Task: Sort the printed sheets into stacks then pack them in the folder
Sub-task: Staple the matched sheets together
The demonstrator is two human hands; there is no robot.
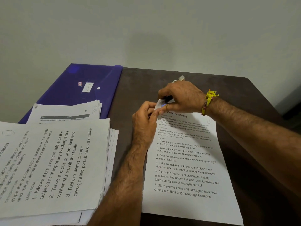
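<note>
- You face a plain, pale grey-white wall [146,30] that fills the upper half of your view.
- A dark brown tabletop [228,88] stands against it.
- Soft, even light leaves a faint shadow on the wall above the tabletop.

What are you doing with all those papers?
A person is sorting printed sheets on a dark table. Both hands are at the top left corner of one sheet: the left hand pinches the corner, and the right hand holds something small against it, too hidden to name. A bigger stack of sheets lies to the left, partly over a blue folder, which is still shut.
</note>
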